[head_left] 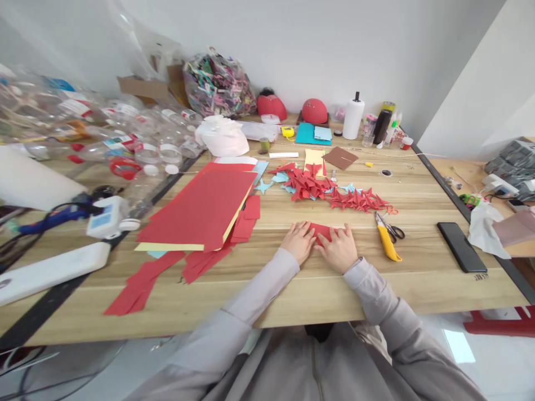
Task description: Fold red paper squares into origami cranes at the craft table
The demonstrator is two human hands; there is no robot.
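Observation:
A small piece of red paper (321, 231) lies on the wooden table in front of me, partly covered by both hands. My left hand (298, 241) holds its left side, with the fingers bent and the thumb close to the paper's lower edge. On the right side, my right hand (337, 248) holds the same piece, its fingers on the paper and the thumb pointing toward the left hand. Just beyond lies a heap of folded red paper stars (309, 184), with a few light blue ones among them. To the right rest scissors (395, 231) and a yellow-handled utility knife (388, 243).
Left of my hands are large red sheets (200, 206) and cut red strips (144, 281). Clear plastic bottles (146, 150) crowd the far left. A phone (462, 247) lies at the right. Along the back stand a white bottle (353, 117) and a stuffed clear bag (219, 83).

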